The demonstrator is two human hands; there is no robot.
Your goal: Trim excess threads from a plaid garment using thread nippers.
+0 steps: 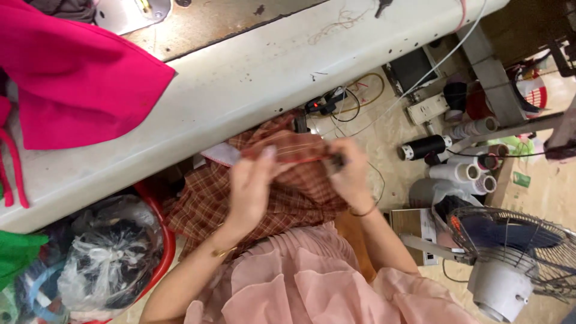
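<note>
While both hands — left hand (pixel 249 189), right hand (pixel 350 174) — pinch plaid fabric (pixel 294 195), it bunches.

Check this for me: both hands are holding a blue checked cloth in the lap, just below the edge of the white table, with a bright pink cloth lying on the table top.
Wrong in one point: the checked cloth is red-brown plaid, not blue. The head view shows it. The rest stands: the left hand and right hand both hold it below the edge of the white table, and the bright pink cloth lies on top.
</note>
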